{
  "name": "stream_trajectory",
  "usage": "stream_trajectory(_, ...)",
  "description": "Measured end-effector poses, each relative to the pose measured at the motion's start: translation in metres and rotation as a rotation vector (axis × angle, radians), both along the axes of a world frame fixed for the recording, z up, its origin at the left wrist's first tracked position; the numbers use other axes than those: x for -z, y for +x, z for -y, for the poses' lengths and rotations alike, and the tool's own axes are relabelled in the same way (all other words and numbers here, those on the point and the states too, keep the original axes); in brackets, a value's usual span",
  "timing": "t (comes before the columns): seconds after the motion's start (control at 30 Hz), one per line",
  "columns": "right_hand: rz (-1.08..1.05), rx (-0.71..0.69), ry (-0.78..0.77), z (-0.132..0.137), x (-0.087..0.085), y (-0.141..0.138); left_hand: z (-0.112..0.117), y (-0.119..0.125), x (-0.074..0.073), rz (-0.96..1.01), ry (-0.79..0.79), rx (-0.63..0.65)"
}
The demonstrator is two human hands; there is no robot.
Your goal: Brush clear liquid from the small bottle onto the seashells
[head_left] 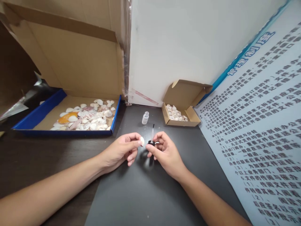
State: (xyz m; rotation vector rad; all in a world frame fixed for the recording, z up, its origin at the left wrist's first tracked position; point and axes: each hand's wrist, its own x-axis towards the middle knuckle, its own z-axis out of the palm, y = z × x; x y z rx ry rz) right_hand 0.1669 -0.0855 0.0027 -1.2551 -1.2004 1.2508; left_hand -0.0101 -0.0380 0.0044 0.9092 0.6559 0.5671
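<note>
My left hand (123, 150) pinches a small white shell (142, 141) between thumb and fingertips above the dark table. My right hand (164, 151) grips a black brush cap (150, 143) whose thin brush (152, 129) points up, right beside the shell. Just beyond the hands stands a small open clear bottle (145, 117). A large blue-edged cardboard tray (37, 114) at the left holds several shells (87, 116). At the back right, a small open cardboard box (191, 113) holds more white shells (175, 113).
A white wall panel (188, 40) rises behind the table. A large printed poster (258, 125) leans along the right side. The tray's tall cardboard lid (77, 59) stands upright at the back left. A grey mat (141, 194) covers the table under my hands.
</note>
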Motion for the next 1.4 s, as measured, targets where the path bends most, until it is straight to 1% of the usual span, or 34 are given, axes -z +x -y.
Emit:
stream_trajectory(0.1,-0.045,-0.022,-0.013,-0.001,0.001,-0.002,0.003,0.002,-0.001,0.031,-0.046,-0.032)
stream_trajectory(0.27,0.043,-0.036,0.042,-0.001,0.003,-0.001,0.005,0.004,-0.002,0.069,-0.094,-0.081)
stream_trajectory(0.43,0.040,-0.034,0.032,-0.002,0.004,-0.001,0.005,0.004,0.000,0.078,-0.120,-0.070)
stream_trajectory(0.57,0.023,-0.057,0.069,-0.002,0.004,0.000,0.006,0.003,0.000,0.104,-0.212,-0.065)
stream_trajectory(0.67,0.101,-0.061,0.124,-0.001,0.003,0.001,0.007,0.002,-0.001,0.114,-0.278,-0.045)
stream_trajectory(0.83,0.193,-0.103,0.168,0.001,0.003,0.002,0.008,0.000,-0.001,0.142,-0.331,-0.047)
stream_trajectory(1.17,0.235,-0.083,0.186,0.003,0.001,-0.001,0.009,0.000,-0.003,0.144,-0.343,-0.006)
stream_trajectory(1.4,0.258,-0.080,0.217,0.005,0.001,-0.002,0.012,0.003,-0.004,0.154,-0.366,-0.071)
